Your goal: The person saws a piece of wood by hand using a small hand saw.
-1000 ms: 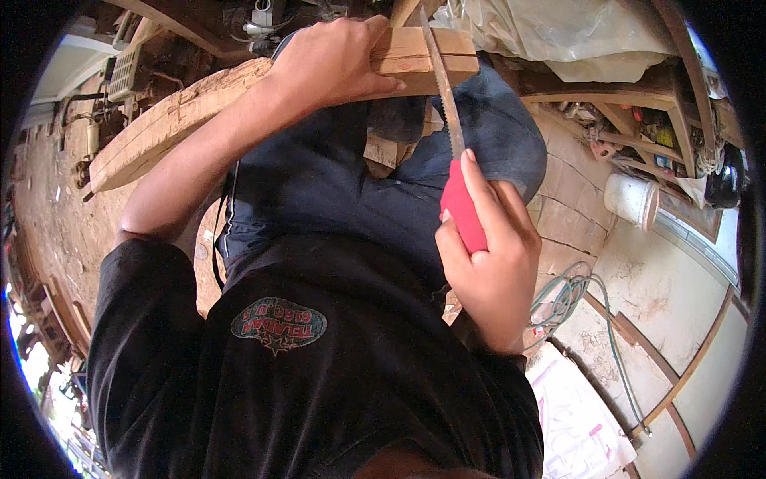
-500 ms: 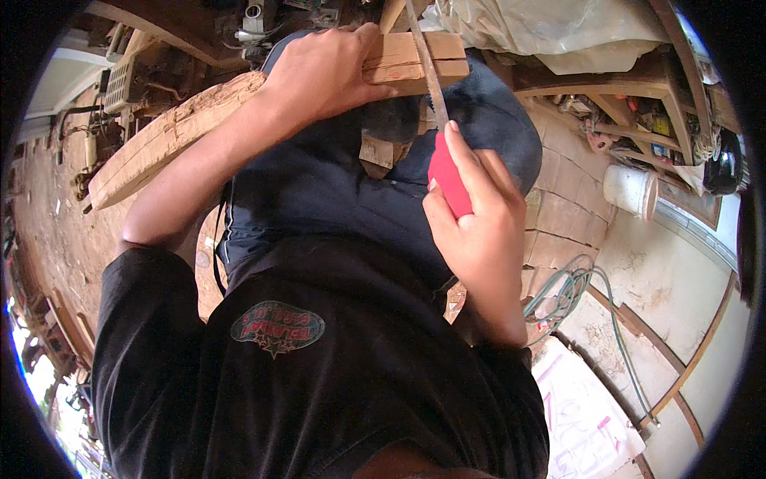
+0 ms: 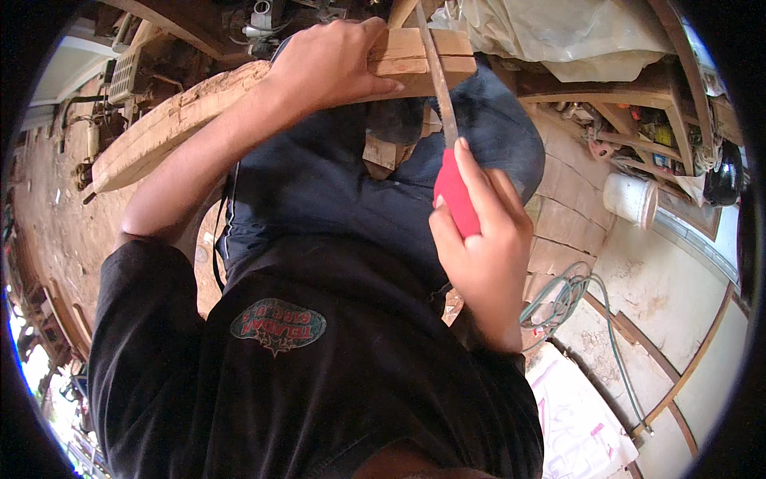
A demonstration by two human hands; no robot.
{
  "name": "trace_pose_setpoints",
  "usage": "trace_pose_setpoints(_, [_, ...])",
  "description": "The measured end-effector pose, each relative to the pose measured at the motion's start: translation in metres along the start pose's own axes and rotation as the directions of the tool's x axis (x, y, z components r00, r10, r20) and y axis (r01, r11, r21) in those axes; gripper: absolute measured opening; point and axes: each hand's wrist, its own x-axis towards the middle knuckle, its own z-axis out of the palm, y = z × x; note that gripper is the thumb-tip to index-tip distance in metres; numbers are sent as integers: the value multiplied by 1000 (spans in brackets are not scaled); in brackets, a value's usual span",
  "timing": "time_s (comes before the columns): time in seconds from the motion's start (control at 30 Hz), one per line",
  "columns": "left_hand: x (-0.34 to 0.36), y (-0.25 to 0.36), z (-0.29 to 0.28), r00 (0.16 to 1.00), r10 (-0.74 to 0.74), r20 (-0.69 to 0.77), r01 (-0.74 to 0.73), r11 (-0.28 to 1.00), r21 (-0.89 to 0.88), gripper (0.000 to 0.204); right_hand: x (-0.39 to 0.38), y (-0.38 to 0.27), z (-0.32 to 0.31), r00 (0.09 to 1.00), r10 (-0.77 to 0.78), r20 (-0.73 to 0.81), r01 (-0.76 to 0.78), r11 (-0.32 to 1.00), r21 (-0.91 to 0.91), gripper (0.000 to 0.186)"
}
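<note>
A thick, curved piece of timber (image 3: pixel 179 116) lies across my thighs, with cracks along its grain. My left hand (image 3: pixel 335 64) is closed over the timber near its right end, thumb on the near side, fingertips hidden behind it. In my right hand (image 3: pixel 487 227) is the red handle of a handsaw (image 3: pixel 440 84), the index finger stretched along the handle. The narrow, rust-marked blade lies across the timber a little way in from its right end, teeth toward the wood. How deep the blade sits in the wood I cannot tell.
Translucent plastic sheeting (image 3: pixel 558 36) drapes over a wooden bench frame (image 3: pixel 594 94) at the far right. A white bucket (image 3: pixel 630 199) lies to the right, and a coiled green hose (image 3: pixel 562 299) is on the floor nearer me. Assorted machinery (image 3: pixel 132 76) stands at the far left.
My right hand and the saw have drawn back toward me and slightly right. The timber and my left hand have shifted slightly in the picture, with the grip unchanged.
</note>
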Motion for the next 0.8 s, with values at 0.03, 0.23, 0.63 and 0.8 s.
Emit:
trace_pose_setpoints(0.03, [-2, 1, 0, 1000, 2, 2, -2, 1000, 2, 60, 5, 0, 1, 1000, 2, -2, -2, 1000, 3, 65])
trace_pose_setpoints(0.23, [-5, 5, 3, 1000, -26, 11, 26, 999, 29, 63, 6, -3, 2, 1000, 17, -26, -17, 1000, 22, 60])
trace_pose_setpoints(0.63, [-2, 6, -3, 990, -71, 120, 68, 997, 27, 67, 6, -4, 4, 998, 46, -29, -45, 998, 49, 60])
trace_pose_setpoints(0.8, [-7, 5, 2, 999, -43, -2, 43, 998, 35, 69, 18, 3, 12, 999, 3, -50, -2, 1000, 17, 61])
